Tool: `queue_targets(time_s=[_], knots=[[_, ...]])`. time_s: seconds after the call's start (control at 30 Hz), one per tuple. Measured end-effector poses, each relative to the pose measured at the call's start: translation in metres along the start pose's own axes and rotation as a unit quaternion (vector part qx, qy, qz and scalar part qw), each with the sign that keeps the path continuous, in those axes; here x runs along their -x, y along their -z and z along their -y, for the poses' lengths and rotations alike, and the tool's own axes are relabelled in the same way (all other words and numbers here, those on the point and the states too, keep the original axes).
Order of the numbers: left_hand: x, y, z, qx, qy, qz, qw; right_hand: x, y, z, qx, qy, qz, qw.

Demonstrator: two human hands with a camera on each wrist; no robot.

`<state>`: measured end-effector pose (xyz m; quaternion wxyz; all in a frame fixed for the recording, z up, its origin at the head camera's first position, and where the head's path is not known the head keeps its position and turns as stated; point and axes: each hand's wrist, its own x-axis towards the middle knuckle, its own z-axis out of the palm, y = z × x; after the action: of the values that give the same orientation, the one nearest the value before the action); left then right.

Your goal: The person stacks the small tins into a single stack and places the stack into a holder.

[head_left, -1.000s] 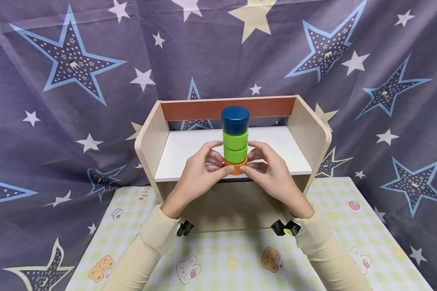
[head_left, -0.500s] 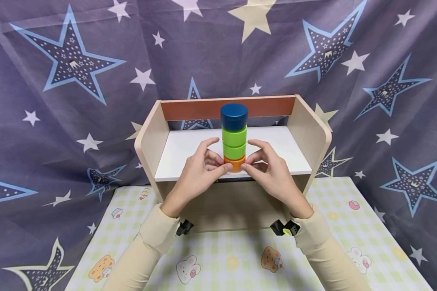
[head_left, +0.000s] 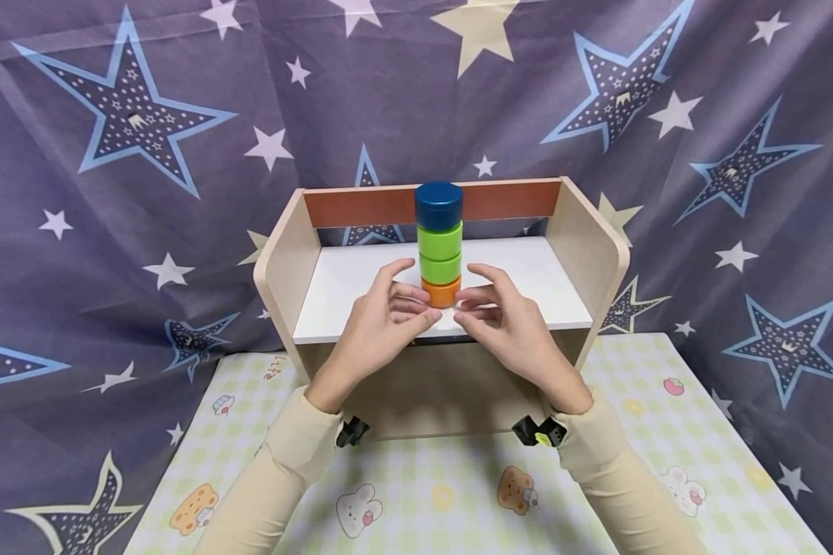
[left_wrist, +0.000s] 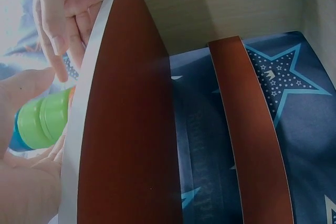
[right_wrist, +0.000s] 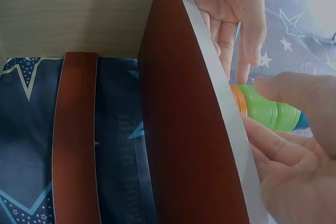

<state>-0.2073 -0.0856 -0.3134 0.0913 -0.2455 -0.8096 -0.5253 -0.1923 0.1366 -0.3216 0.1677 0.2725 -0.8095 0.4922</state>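
Note:
A tower of round plastic pieces (head_left: 440, 245) stands upright on the white shelf (head_left: 347, 281), near its front edge. Its bottom piece (head_left: 441, 294) is orange, two bright green pieces (left_wrist: 44, 120) sit above, and a dark blue one (head_left: 439, 206) tops it. My left hand (head_left: 380, 327) is at the tower's left, fingers spread and gently bent, fingertips right at the orange piece. On the other side my right hand (head_left: 510, 327) mirrors it. Both thumbs are in front of the tower, apart from it. The wrist views show the tower partly hidden behind the shelf edge.
Wooden side panels (head_left: 288, 270) flank the shelf, and a reddish-brown rail (head_left: 368, 208) runs across the back. The shelf unit stands on a green checked tablecloth (head_left: 444, 524). A purple star-patterned curtain (head_left: 201, 62) hangs behind.
The tower has shifted back on the shelf, away from me. My thumbs have come off the orange piece, and both hands have loosened around it.

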Motion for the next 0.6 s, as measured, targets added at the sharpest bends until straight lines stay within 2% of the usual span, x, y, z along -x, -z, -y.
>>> queue_targets(time_s=[0.23, 0.6], knots=[[0.0006, 0.0002, -0.001, -0.002, 0.001, 0.004, 1.0, 0.0, -0.0031, 0.0009, 0.052, 0.015, 0.022, 0.9983], [0.0014, 0.001, -0.0037, -0.01, 0.017, 0.014, 0.9997, -0.0006, -0.0039, 0.0055, 0.102, 0.017, 0.067, 0.9923]])
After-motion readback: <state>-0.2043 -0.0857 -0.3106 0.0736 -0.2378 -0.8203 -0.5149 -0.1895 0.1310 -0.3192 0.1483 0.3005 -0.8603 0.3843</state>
